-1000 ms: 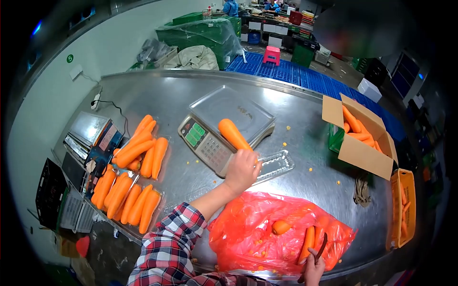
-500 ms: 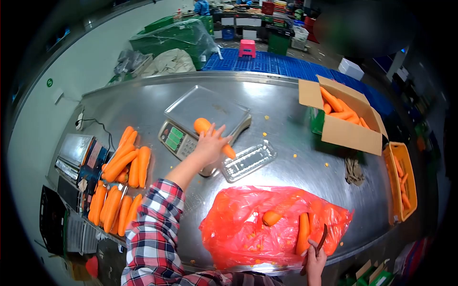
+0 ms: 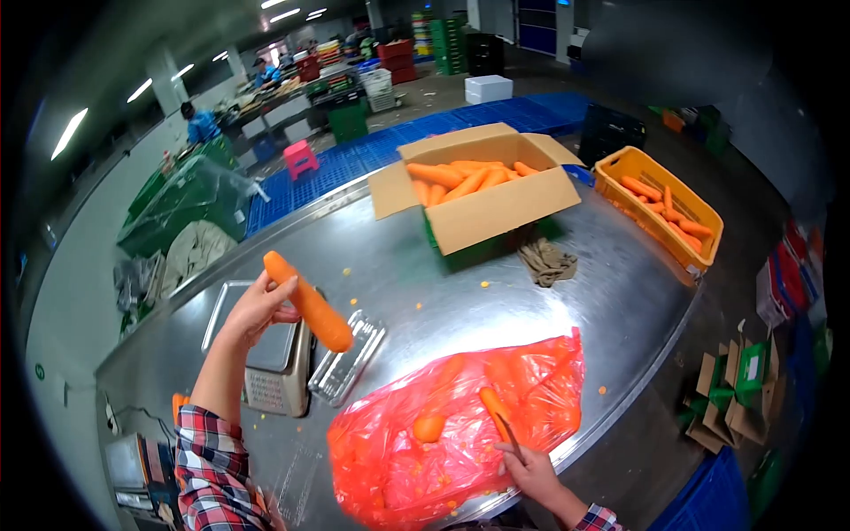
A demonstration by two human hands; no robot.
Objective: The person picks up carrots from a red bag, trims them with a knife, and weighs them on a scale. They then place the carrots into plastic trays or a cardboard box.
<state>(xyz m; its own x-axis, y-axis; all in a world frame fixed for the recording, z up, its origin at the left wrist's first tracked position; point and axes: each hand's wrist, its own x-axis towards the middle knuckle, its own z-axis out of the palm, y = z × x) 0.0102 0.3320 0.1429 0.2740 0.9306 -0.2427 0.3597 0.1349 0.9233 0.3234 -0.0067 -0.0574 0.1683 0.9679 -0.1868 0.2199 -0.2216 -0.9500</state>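
Observation:
Raised over the scale, my left hand (image 3: 257, 310) grips a large orange carrot (image 3: 310, 303). The digital scale (image 3: 274, 394) has a flat metal pan, partly covered by that hand. Beside it lies a clear plastic tray (image 3: 347, 361). My right hand (image 3: 533, 478) is closed around a slim dark knife (image 3: 506, 430) at the near edge of the table. Under the knife spreads a red plastic bag (image 3: 381, 469) dotted with orange scraps. A round carrot end (image 3: 428, 429) and a longer carrot (image 3: 492, 409) show on the bag.
An open cardboard box (image 3: 496, 221) of carrots stands at the table's far side, with a crumpled cloth (image 3: 547, 263) beside it. Right of that is an orange crate (image 3: 611, 173) holding carrots. Beyond the table are a pink stool (image 3: 299, 159) and a distant person in blue (image 3: 202, 126).
The view has swung to the right. My left hand has lifted the carrot up from the scale and tilted it. My right hand still holds the knife over the red bag.

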